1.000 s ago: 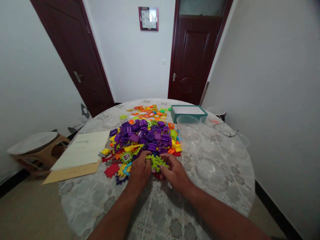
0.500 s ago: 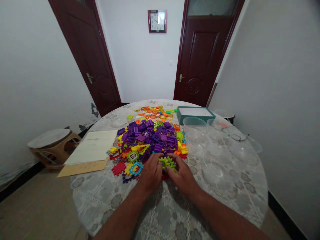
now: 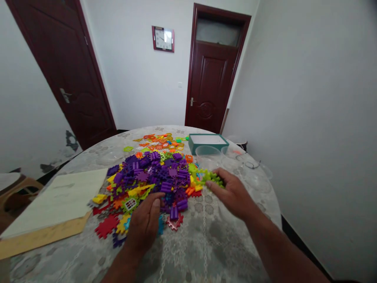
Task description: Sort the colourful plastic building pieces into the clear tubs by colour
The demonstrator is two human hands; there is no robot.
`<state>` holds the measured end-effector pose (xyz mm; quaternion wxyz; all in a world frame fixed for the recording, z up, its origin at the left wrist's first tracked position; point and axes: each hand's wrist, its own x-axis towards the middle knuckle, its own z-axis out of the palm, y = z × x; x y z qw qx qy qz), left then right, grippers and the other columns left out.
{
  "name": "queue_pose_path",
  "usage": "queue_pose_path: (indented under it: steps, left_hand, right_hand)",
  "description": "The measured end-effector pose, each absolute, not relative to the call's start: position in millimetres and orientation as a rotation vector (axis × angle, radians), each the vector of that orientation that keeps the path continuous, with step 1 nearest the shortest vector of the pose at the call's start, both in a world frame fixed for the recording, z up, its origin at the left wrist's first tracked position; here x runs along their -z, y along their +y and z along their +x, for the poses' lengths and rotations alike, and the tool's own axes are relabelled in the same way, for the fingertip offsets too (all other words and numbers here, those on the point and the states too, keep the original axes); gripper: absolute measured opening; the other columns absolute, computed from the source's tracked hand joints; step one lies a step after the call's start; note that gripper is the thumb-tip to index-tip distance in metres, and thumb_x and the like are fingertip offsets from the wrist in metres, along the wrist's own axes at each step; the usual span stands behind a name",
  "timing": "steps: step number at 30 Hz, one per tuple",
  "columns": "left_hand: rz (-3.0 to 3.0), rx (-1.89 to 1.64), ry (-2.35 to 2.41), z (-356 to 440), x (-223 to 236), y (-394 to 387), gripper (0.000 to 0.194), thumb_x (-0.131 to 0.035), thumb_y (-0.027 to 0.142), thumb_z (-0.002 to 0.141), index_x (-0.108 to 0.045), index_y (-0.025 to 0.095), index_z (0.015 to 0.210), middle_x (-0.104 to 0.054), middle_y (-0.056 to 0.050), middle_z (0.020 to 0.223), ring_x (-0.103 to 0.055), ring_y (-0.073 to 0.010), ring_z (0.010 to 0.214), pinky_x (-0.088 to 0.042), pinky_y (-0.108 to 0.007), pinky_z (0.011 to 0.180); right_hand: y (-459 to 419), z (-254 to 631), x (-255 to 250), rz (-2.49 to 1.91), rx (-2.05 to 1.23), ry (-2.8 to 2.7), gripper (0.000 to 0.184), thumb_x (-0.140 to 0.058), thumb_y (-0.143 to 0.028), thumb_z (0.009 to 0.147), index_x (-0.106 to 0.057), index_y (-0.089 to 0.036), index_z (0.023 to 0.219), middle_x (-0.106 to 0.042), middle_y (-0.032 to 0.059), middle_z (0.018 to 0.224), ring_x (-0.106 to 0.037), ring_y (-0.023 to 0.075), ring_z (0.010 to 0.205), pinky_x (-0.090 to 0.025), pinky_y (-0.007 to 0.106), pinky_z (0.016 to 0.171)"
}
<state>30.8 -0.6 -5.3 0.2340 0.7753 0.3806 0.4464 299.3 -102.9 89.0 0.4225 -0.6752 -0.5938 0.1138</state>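
My right hand grips several lime-green toothed plastic building pieces between thumb and fingers, off the right side of the pile. At the pile's near edge rests my left hand, its fingers loosely stretched along the pieces and nothing visible in them. The pile's top is mostly purple toothed building pieces. Around my left hand lie a red gear-edged piece, a lime window piece and a yellow piece. Two purple ridged pieces lie just right of its fingertips.
Clear plastic bowls stand right of the pile, with a green-edged white box behind them. Orange pieces lie at the back. Paper sheets cover the table's left side. Dark-framed glasses lie far right.
My hands have parted. My right hand has carried the lime-green pieces to the right, away from my left hand, which stays by the pile. The view has turned right.
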Motion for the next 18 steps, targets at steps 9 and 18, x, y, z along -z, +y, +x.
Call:
queue_pose_path:
  steps: [9, 18]
  left_hand:
    - [2.119, -1.416, 1.32, 7.0, -2.9, 23.2, 0.042, -0.039, 0.045, 0.105, -0.072, 0.02, 0.108, -0.076, -0.003, 0.087, -0.072, -0.0204, 0.076, -0.057, -0.032, 0.074]
    - [2.16, -1.427, 1.378, 4.1, -5.2, 24.6, 0.038, -0.041, 0.041, 0.104, -0.073, 0.021, 0.106, -0.076, -0.003, 0.087, -0.071, -0.0199, 0.077, -0.054, -0.031, 0.074]
  right_hand:
    - [-12.1, 504.1, -92.7, -2.422, 0.253, -1.302, 0.031, -0.065, -0.034, 0.094, -0.076, -0.013, 0.114, -0.077, 0.0171, 0.114, -0.071, 0.0256, 0.099, -0.047, 0.028, 0.08]
    - [8.9, 550.7, -65.9, -2.516, 0.102, -1.232, 0.03, -0.076, -0.023, 0.078, -0.082, -0.012, 0.104, -0.081, 0.0137, 0.092, -0.074, 0.0227, 0.081, -0.051, 0.026, 0.071]
